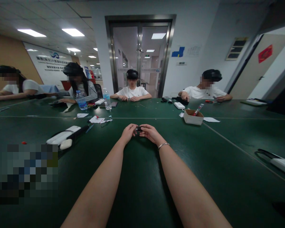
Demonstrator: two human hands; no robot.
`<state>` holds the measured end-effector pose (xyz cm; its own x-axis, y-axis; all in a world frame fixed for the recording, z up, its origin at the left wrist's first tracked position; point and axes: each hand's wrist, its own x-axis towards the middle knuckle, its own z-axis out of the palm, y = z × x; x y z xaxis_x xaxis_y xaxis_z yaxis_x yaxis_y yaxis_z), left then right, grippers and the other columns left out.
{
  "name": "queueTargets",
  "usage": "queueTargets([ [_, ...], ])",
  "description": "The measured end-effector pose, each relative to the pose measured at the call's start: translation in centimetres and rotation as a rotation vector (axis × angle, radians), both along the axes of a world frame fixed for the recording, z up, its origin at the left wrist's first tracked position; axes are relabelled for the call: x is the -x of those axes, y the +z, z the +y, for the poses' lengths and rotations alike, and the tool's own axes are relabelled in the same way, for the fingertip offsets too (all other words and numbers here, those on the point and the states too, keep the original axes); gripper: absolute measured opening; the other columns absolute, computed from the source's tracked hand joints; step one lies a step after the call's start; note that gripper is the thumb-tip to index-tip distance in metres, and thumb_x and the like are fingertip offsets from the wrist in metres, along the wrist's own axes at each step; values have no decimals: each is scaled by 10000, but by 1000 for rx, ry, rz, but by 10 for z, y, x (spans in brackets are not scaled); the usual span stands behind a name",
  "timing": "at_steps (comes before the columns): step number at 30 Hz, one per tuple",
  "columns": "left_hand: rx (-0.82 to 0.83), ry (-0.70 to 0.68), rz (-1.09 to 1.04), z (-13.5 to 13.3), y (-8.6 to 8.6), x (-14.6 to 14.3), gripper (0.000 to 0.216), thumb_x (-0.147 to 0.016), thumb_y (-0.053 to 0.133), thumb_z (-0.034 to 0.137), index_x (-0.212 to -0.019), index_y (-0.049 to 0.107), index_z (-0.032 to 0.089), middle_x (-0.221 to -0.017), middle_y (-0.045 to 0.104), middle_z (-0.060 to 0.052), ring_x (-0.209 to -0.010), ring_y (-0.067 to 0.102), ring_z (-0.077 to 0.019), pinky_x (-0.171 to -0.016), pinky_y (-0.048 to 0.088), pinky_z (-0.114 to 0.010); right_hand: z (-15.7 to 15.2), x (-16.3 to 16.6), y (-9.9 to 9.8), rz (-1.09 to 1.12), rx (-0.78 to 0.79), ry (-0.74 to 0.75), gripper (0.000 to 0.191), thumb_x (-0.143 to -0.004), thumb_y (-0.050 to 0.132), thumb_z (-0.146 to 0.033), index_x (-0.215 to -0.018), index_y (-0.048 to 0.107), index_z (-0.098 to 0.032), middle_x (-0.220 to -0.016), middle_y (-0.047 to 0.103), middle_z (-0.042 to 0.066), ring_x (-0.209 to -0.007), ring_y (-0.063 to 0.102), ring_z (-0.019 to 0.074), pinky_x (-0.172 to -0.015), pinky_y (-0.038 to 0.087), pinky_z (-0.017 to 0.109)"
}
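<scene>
Just above the green tabletop (137, 158), both my hands meet at a small dark object with a silvery end (138, 129); its kind is too small to make out. My left hand (129, 133) pinches the silvery end from the left side. From the right, my right hand (151, 133) has thumb and fingers closed on the dark end. A silver bracelet (163, 145) circles my right wrist. The fingers cover much of the object.
Left of my hands lie a white device (64, 134) and a black strap-like item. Further back stand two plastic bottles (106, 98) and paper scraps (96, 119). A small open box (193, 117) sits at the back right. Several people wearing headsets sit around the table.
</scene>
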<state>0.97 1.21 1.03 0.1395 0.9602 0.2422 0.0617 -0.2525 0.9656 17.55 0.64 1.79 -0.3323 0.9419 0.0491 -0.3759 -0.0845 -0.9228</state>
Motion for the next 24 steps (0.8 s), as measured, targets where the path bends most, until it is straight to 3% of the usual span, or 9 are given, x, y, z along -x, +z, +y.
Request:
queueTargets([
  [2, 0, 14, 7, 1, -1, 0, 235, -768, 520, 301, -930, 607, 155, -657, 577, 3, -471, 487, -76, -452, 364, -189, 0, 0, 0, 3, 1, 4, 153, -769, 654, -86, -905, 606, -137, -744, 669, 36, -555, 643, 118, -586, 572, 246],
  [6, -9, -5, 8, 1, -1, 0, 251, -800, 477, 326, -901, 609, 138, -563, 535, 11, -452, 469, -84, -450, 358, -192, -1, 0, 1, 3, 2, 5, 150, -775, 644, -81, -909, 601, -134, -737, 670, 41, -551, 644, 120, -580, 568, 242],
  [10, -13, 33, 18, -1, 1, -1, 236, -745, 545, 292, -927, 607, 153, -666, 580, 1, -477, 477, -75, -450, 353, -187, -1, 0, 0, 12, -3, 5, 147, -774, 652, -90, -903, 602, -138, -757, 676, 44, -557, 645, 119, -586, 569, 247],
  [14, -9, 13, 13, -1, 2, -1, 258, -779, 510, 339, -914, 600, 138, -591, 544, 7, -473, 473, -85, -455, 358, -192, -1, 0, 0, 7, -1, 3, 135, -780, 646, -90, -899, 601, -137, -739, 674, 43, -555, 647, 124, -575, 569, 246],
  [18, 14, 38, 15, -1, 2, 0, 242, -753, 518, 289, -940, 602, 161, -692, 579, 1, -488, 483, -78, -461, 360, -194, 0, 0, 0, 10, 11, 0, 133, -788, 636, -86, -905, 598, -139, -752, 679, 52, -555, 648, 124, -582, 571, 246],
  [24, 0, 3, 10, -2, 3, 0, 254, -785, 480, 340, -882, 612, 145, -593, 525, 9, -467, 454, -85, -457, 346, -200, 0, 0, 1, 11, 21, -4, 137, -801, 602, -61, -918, 589, -133, -744, 679, 60, -543, 647, 126, -579, 570, 245],
])
